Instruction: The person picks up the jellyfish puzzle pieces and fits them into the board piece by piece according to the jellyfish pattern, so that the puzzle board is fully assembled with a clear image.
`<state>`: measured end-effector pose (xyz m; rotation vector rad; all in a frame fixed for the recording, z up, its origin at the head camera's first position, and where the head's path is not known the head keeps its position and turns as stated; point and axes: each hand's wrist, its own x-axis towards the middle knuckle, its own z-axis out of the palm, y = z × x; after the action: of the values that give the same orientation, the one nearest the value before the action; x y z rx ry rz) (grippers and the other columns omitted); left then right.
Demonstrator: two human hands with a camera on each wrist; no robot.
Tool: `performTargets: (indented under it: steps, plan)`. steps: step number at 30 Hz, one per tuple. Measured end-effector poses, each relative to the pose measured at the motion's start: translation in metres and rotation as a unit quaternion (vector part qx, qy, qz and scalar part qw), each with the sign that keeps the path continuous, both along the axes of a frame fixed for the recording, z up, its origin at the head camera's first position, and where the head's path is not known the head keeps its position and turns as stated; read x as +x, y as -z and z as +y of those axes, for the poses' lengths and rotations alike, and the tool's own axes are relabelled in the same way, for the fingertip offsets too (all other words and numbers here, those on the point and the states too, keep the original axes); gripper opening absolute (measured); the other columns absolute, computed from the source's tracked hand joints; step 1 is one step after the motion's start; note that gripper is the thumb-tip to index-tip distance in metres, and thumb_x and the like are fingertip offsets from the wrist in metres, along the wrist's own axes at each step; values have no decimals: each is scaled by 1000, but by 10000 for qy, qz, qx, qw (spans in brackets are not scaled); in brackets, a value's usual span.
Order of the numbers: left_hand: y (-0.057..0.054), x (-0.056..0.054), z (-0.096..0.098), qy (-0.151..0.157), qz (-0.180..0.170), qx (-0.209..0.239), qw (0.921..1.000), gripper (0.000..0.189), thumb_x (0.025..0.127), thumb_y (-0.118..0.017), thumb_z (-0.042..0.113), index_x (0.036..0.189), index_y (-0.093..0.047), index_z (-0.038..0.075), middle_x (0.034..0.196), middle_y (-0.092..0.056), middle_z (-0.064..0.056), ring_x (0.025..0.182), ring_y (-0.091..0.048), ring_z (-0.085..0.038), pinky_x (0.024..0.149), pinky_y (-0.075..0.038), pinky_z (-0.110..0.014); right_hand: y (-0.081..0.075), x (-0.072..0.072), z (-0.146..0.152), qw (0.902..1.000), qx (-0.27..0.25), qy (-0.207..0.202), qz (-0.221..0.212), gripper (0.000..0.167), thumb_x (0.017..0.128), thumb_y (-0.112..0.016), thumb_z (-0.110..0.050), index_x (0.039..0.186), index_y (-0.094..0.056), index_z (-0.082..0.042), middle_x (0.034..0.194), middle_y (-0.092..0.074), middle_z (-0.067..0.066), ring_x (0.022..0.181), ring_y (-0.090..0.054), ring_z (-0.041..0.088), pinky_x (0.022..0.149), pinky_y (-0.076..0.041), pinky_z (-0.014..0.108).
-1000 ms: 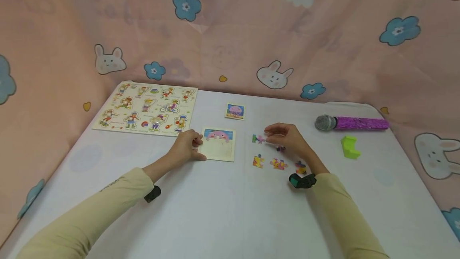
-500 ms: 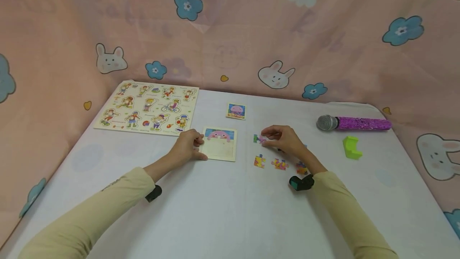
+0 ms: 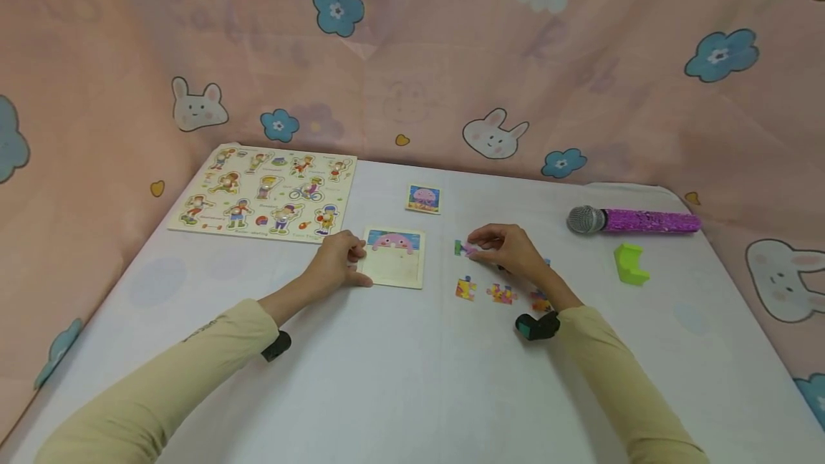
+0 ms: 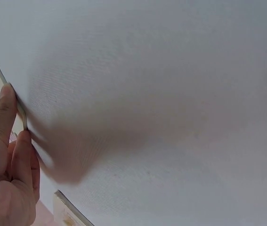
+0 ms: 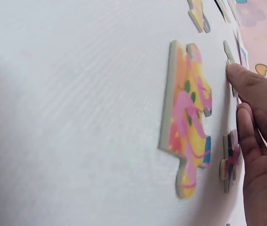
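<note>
My left hand (image 3: 336, 263) grips the left edge of a small square puzzle tray (image 3: 394, 271). Along the tray's top runs a strip of picture with a pink octopus-like head; the lower part is bare. In the left wrist view, thumb and fingers (image 4: 22, 160) meet at the tray's edge. To the right, my right hand (image 3: 512, 249) pinches a pink and green jigsaw piece (image 3: 459, 248) lying on the table, partly covered by the fingertips. Below it lie a yellow piece (image 3: 465, 288), a pink-yellow piece (image 3: 501, 294) and an orange one (image 3: 540, 301). Another piece (image 5: 230, 160) sits under the hand.
A small octopus picture card (image 3: 423, 199) lies behind the tray. At the back left is a wooden board (image 3: 271, 195) with sports figures. A purple glittery microphone (image 3: 651, 221) and a lime-green block (image 3: 630, 264) lie at the right. A patterned curtain (image 3: 412, 56) hangs behind the table.
My right hand has come slightly left and its thumb and fingers have closed on the pink and green jigsaw piece. The left hand stays on the tray.
</note>
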<state>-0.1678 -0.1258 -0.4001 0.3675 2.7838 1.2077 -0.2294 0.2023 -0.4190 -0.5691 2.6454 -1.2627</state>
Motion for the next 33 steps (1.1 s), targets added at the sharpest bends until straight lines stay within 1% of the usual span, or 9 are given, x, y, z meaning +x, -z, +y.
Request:
performTargets:
  steps: [1,7,8,11,14,20,24,29,33]
  plan:
    - [0,0,0,-3,5,-14,10000,40,60,-88,1,87,-59,-6,94,-59,-14,87,-59,-25,76,-52,-32,-4,2,-2,10000,-16,11,-54,30,81,-77,-9,108,-67,0,106,-69,13,91,-62,23,79,-49,21]
    - [-3,1,2,32,50,-116,9999,45,60,-88,0,96,-62,-10,90,-58,-14,86,-60,-26,73,-53,-31,-11,-1,1,9970,-376,251,-627,33,83,-75,-12,113,-65,0,110,-67,15,97,-63,24,75,-49,18]
    - [-3,1,3,43,49,-131,9999,47,61,-88,0,98,-62,-11,90,-58,-14,86,-60,-26,73,-53,-31,-7,-4,4,9960,-441,304,-711,34,83,-76,-13,113,-65,-2,111,-67,13,98,-63,23,76,-49,18]
    - [-4,1,4,25,18,-173,9998,48,61,-88,0,99,-62,-11,90,-58,-14,86,-60,-25,73,-53,-31,-7,-7,6,9927,-583,440,-961,37,82,-77,-15,115,-65,-4,114,-66,12,103,-63,22,80,-49,20]
    - [-4,1,4,-17,-57,-185,9998,49,61,-88,0,101,-61,-11,90,-58,-13,86,-59,-25,74,-53,-31,-6,-7,6,9889,-729,524,-1181,39,81,-77,-16,116,-65,-4,115,-67,11,102,-64,19,80,-49,19]
    - [-4,0,5,-10,-90,-231,9997,47,61,-88,1,99,-62,-10,91,-58,-13,85,-59,-24,74,-52,-31,0,-5,4,9827,-1183,519,-1327,40,81,-77,-11,116,-63,0,115,-66,14,98,-66,14,84,-49,20]
    - [-5,0,5,-5,-47,-273,9996,45,60,-88,1,95,-62,-9,90,-58,-13,84,-58,-24,73,-52,-30,6,-2,-1,9779,-1453,565,-1391,41,80,-78,-12,116,-63,-1,114,-65,12,99,-65,14,85,-49,21]
    - [-5,0,5,-43,-78,-327,9994,49,60,-88,1,99,-61,-10,89,-57,-12,83,-58,-23,71,-52,-29,11,2,-7,9765,-1637,607,-1265,40,80,-78,-10,116,-62,-2,114,-64,12,99,-64,16,85,-50,21]
    - [-6,0,6,-81,-136,-382,9991,49,60,-89,1,99,-61,-10,90,-57,-12,83,-57,-23,71,-51,-28,14,4,-13,9756,-1808,533,-1129,39,81,-76,-6,115,-61,2,114,-64,13,94,-65,13,83,-51,21]
